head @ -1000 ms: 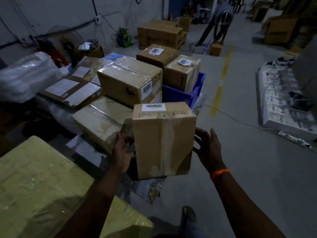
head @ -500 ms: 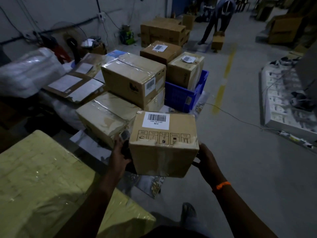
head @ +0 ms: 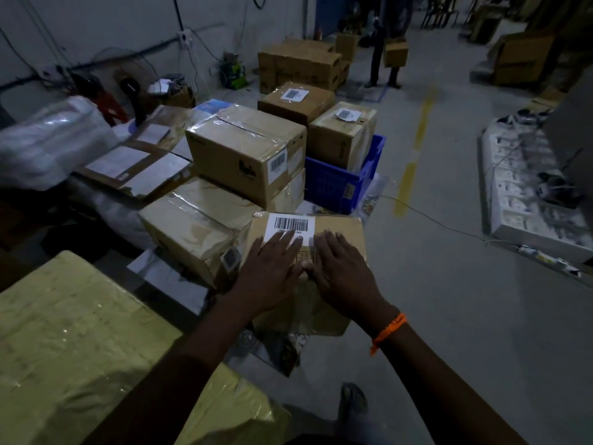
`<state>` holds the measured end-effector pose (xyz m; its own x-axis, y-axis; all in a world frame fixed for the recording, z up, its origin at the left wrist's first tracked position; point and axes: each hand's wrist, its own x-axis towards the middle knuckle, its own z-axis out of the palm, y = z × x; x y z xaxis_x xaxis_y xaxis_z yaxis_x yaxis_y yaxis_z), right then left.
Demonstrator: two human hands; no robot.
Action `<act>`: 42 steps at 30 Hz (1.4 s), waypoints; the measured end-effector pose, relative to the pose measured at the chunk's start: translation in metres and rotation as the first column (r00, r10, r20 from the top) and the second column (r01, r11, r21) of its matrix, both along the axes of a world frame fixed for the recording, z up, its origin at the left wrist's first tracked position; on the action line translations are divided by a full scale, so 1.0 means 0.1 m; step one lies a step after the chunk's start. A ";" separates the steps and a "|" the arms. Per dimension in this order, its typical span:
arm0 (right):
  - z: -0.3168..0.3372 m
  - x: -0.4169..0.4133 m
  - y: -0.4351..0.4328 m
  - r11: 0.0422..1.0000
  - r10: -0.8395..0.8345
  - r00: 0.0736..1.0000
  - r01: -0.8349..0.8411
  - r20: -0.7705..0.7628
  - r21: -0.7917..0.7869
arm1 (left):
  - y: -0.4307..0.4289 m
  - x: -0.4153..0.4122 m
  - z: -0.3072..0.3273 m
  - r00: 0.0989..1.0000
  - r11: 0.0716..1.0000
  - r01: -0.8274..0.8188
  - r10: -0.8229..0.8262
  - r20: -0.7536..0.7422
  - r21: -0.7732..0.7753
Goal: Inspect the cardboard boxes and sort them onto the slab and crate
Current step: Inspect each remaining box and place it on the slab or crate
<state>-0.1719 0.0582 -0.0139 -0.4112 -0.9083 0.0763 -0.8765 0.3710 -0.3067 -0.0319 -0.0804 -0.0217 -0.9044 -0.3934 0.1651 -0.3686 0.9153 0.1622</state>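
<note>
both hands flat and unclenched, left hand (head: 268, 274) and right hand (head: 341, 273) atop barcoded cardboard box (head: 340, 226), blue crate (head: 333, 183) just beyond box

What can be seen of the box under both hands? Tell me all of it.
The box is plain brown cardboard with a white barcode label on its top face and shiny tape on its near side. It sits level beside a taped carton. The left hand and right hand lie flat on its top, fingers spread.
</note>
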 end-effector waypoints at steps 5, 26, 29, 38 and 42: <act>-0.15 0.04 0.09 0.999 -0.004 0.995 0.007 -0.096 0.032 | 0.09 0.05 -0.05 1.000 0.997 0.003 -0.004 -0.010 -0.079; -0.32 0.00 0.61 0.976 0.146 0.984 -0.161 -0.103 -0.149 | -0.04 0.50 -0.19 0.970 0.971 0.209 -0.221 -0.100 -0.119; -0.35 -0.02 0.62 0.973 0.150 0.988 -0.154 -0.036 -0.171 | -0.02 0.48 -0.23 0.976 0.980 0.179 -0.188 -0.105 -0.092; -0.22 -0.20 0.53 0.935 0.157 0.961 -0.071 0.227 -0.348 | -0.08 0.37 -0.11 0.968 0.982 0.138 -0.106 -0.226 0.130; -0.05 -0.41 0.48 0.917 0.058 0.935 0.088 0.349 -0.389 | -0.18 0.28 0.05 0.952 0.967 0.040 0.039 -0.304 0.251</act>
